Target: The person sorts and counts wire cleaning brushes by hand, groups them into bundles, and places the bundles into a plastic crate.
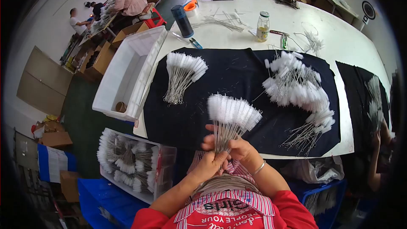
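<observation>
Both my hands are wrapped round the wire stems of a bundle of white bristle brushes (232,112), held upright at the table's near edge. My left hand (212,161) closes on the lower stems, some of its fingers hidden behind them. From the other side my right hand (239,149) grips the same stems. To the left, a smaller bunch of brushes (182,74) lies fanned on the dark cloth (229,65). At the right is a loose heap of brushes (296,85), with more brushes (311,129) below it, wire loops pointing towards me.
Left of the table stands a white bin (111,80); below it, a crate (163,165) holds brush bundles. Further back are a dark bottle (182,22), orange tape (190,6), a glass jar (263,27) and loose wires (220,23). Another person's hand (376,138) holds brushes at far right.
</observation>
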A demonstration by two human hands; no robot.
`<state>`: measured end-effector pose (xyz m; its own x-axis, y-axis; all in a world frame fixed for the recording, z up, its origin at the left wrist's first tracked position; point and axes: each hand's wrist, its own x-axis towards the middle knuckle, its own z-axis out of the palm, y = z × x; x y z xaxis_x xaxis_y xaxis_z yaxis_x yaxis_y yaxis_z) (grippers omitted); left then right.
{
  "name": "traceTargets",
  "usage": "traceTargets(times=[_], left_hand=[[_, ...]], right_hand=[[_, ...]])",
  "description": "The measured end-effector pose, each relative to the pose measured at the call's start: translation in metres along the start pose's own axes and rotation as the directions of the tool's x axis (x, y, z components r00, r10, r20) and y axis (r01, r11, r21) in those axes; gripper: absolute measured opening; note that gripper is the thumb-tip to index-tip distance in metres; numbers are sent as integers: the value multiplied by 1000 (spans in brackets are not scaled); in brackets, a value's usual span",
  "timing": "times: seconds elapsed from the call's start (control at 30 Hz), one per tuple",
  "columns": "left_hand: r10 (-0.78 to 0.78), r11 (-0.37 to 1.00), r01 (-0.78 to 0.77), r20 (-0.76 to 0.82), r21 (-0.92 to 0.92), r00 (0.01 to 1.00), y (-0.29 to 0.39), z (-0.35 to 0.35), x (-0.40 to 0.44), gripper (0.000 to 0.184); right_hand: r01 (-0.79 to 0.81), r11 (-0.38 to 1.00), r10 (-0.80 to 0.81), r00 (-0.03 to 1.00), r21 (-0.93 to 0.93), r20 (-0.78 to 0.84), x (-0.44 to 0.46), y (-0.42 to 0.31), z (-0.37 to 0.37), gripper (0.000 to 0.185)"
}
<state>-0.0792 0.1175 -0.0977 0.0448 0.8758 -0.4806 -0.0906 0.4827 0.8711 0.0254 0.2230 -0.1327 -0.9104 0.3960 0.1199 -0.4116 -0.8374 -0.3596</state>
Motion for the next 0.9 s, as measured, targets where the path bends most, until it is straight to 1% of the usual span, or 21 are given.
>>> traceTargets(times=[0.03,0.07,0.1,0.13,0.17,0.2,0.23,0.27,0.3,0.37,0.4,0.43,0.47,0.57,0.6,0.63,0.7,0.73,0.83,0.87,0.9], left_hand=[[-83,994,88,72,-67,994,2,-3,-3,37],[-76,994,81,68,-77,995,0,-11,-1,37],[-27,981,1,133,195,991,-2,-24,6,39],[3,890,-95,203,447,979,2,-38,11,42],[-1,625,-31,41,780,999,55,-44,8,44],[257,630,-71,-122,773,959,71,-62,16,41],[372,616,33,-328,787,868,89,-81,31,58],[580,477,93,-393,874,714,93,-106,54,74],[763,344,193,-393,919,513,91,-131,82,91],[594,379,432,-573,818,564,96,-164,123,114],[603,390,424,-574,818,554,97,-171,134,114],[452,466,442,-636,767,626,100,-177,144,115],[283,529,470,-669,706,687,102,-181,150,117],[285,524,478,-673,705,682,101,-186,165,120],[306,559,459,-686,691,660,99,-188,169,106],[288,568,468,-696,677,657,97,-195,171,106],[284,590,412,-656,694,700,97,-206,176,95],[315,590,389,-646,707,696,98,-205,175,74],[314,587,385,-639,712,702,104,-209,174,69],[344,613,341,-629,713,697,103,-215,174,64],[346,614,338,-628,714,697,99,-226,176,64]], right_hand=[[2,1000,-3,998,-19,-67,-5,2,1,78],[-9,1000,7,998,-25,-66,-11,3,3,78],[42,999,-38,985,19,-165,-16,2,6,68],[97,994,-79,961,55,-263,-18,-3,11,58],[153,988,-147,939,-6,-311,-19,-15,26,47],[168,986,-166,938,-22,-304,-24,-24,23,47],[183,982,-187,936,-39,-299,-30,-33,21,47],[181,982,-188,936,-51,-297,-34,-38,20,47],[201,978,-207,936,-49,-286,-37,-42,18,47],[213,975,-222,938,-61,-268,-41,-42,16,47],[204,975,-222,930,-91,-294,-41,-39,14,47],[196,973,-225,920,-119,-322,-40,-36,12,47],[154,974,-206,911,-168,-358,-39,-34,15,49],[106,977,-175,894,-184,-412,-37,-26,11,49],[87,980,-156,893,-179,-421,-35,-24,10,49],[69,980,-145,887,-185,-438,-32,-23,10,49],[32,979,-123,879,-200,-460,-27,-22,7,49],[16,981,-109,875,-196,-472,-24,-20,5,49],[-19,980,-84,864,-200,-496,-18,-16,4,48],[-40,978,-71,857,-204,-510,-16,-15,4,48],[-57,977,-62,851,-208,-522,-13,-14,5,48]])
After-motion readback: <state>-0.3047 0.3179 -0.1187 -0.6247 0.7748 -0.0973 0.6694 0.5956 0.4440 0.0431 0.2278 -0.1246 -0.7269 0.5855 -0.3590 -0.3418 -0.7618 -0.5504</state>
